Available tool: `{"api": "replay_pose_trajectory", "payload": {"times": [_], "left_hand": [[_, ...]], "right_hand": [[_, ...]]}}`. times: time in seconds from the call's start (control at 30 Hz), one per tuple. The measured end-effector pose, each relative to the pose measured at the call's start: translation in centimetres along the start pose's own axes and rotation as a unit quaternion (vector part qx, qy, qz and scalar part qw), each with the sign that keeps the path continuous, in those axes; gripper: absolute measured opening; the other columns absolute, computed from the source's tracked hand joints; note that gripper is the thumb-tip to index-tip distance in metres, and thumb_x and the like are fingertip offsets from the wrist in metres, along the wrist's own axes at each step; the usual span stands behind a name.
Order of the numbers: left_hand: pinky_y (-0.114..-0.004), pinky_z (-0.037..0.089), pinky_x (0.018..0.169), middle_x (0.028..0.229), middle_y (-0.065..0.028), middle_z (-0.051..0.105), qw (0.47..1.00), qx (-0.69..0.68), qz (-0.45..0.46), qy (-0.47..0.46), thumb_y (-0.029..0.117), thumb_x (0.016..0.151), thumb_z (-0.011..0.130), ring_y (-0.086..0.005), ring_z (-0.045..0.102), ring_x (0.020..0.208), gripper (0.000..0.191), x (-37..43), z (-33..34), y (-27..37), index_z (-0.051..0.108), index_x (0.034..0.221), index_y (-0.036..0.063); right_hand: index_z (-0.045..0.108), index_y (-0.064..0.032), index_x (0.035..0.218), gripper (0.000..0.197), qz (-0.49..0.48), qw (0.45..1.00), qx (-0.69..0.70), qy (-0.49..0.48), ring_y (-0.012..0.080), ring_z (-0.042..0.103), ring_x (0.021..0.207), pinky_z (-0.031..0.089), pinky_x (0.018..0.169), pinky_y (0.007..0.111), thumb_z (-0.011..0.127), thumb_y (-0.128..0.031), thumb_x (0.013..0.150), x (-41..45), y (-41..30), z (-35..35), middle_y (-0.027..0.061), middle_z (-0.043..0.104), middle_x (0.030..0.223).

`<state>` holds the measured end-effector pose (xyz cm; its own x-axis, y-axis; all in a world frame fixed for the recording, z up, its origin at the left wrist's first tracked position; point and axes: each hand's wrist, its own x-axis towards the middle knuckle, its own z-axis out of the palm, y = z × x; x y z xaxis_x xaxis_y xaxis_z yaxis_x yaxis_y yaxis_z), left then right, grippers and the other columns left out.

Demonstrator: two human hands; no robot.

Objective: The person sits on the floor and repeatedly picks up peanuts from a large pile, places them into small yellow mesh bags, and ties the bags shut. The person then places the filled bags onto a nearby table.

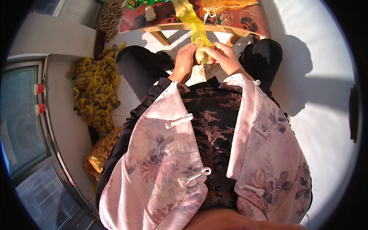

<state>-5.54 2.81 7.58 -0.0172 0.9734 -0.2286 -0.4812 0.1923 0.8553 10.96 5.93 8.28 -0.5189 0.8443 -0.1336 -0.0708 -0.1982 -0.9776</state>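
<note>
A yellow mesh net bag (pixel 198 30) stretches from the low table's edge down between my knees. In its near end lies a knobbly piece that looks like ginger root (pixel 201 54). My left hand (pixel 185 59) grips the net on the left side of that piece, fingers curled against it. From the right, my right hand (pixel 225 57) pinches the same end between thumb and fingers. Further up, the net's other end holds more pale root (pixel 181 8) on the red table top. A loose pale root piece (pixel 150 13) rests to the left on the table.
The red table (pixel 129 21) also bears an orange mesh bag (pixel 227 5) and green packaging (pixel 146 3). Left on the floor is a heap of yellow-netted roots (pixel 96 89), with loose roots (pixel 110 17) beyond. A filled orange bag (pixel 99 158) stands nearer. A white wall (pixel 322 138) rises at right.
</note>
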Motion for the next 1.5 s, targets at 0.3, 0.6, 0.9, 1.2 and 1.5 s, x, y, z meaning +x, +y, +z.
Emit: {"api": "replay_pose_trajectory", "payload": {"times": [0.3, 0.6, 0.9, 1.2, 1.5], "left_hand": [[-0.023, 0.049, 0.063, 0.087, -0.0051, 0.068, 0.998, 0.011, 0.051, -0.016, 0.018, 0.102, 0.05, -0.0096, 0.061, 0.07, 0.025, -0.6, 0.0, -0.3, 0.065, 0.103, -0.0012], [-0.025, 0.031, 0.046, 0.06, 0.0018, 0.051, 0.997, 0.059, -0.012, -0.049, 0.027, 0.102, 0.052, -0.0085, 0.039, 0.046, 0.031, -1.3, -0.8, -0.1, 0.063, 0.087, 0.0023], [-0.024, 0.026, 0.046, 0.059, 0.0046, 0.041, 0.997, 0.061, -0.019, -0.048, 0.028, 0.102, 0.052, -0.0069, 0.033, 0.048, 0.028, -2.4, 0.0, 0.1, 0.06, 0.09, 0.0032], [-0.024, 0.031, 0.047, 0.061, 0.0025, 0.048, 0.997, 0.046, 0.014, -0.055, 0.026, 0.101, 0.054, -0.0077, 0.038, 0.048, 0.027, -2.3, -0.3, 0.0, 0.062, 0.09, 0.0022], [-0.023, 0.028, 0.047, 0.06, 0.0027, 0.048, 0.99, 0.071, 0.023, -0.124, 0.029, 0.101, 0.055, -0.0067, 0.039, 0.05, 0.03, -2.6, -0.7, 0.0, 0.062, 0.087, 0.0038]], "right_hand": [[0.058, 0.0002, 0.112, 0.032, -0.083, 0.996, -0.005, -0.046, 0.0057, 0.061, 0.083, 0.051, 0.071, 0.021, 0.075, -0.011, 0.087, -0.6, 0.3, 0.5, 0.0015, 0.064, 0.094], [0.061, 0.0006, 0.115, 0.025, -0.111, 0.994, 0.011, 0.015, 0.0041, 0.058, 0.082, 0.047, 0.073, 0.02, 0.066, -0.012, 0.093, 0.3, 1.0, -0.1, -0.0014, 0.064, 0.093], [0.061, 0.0008, 0.109, 0.021, -0.112, 0.989, -0.028, 0.092, 0.0078, 0.061, 0.087, 0.05, 0.078, 0.023, 0.067, -0.012, 0.092, 0.2, 1.0, -0.5, 0.0031, 0.066, 0.097], [0.052, 0.0018, 0.123, 0.048, -0.135, 0.99, -0.005, -0.035, 0.0105, 0.062, 0.094, 0.052, 0.083, 0.025, 0.077, -0.004, 0.082, -1.1, 0.1, -0.7, 0.0055, 0.064, 0.105], [0.053, 0.0013, 0.117, 0.035, -0.183, 0.976, -0.113, 0.033, 0.011, 0.06, 0.099, 0.05, 0.088, 0.027, 0.069, 0.003, 0.085, -0.2, 1.8, -1.0, 0.0067, 0.063, 0.107]]}}
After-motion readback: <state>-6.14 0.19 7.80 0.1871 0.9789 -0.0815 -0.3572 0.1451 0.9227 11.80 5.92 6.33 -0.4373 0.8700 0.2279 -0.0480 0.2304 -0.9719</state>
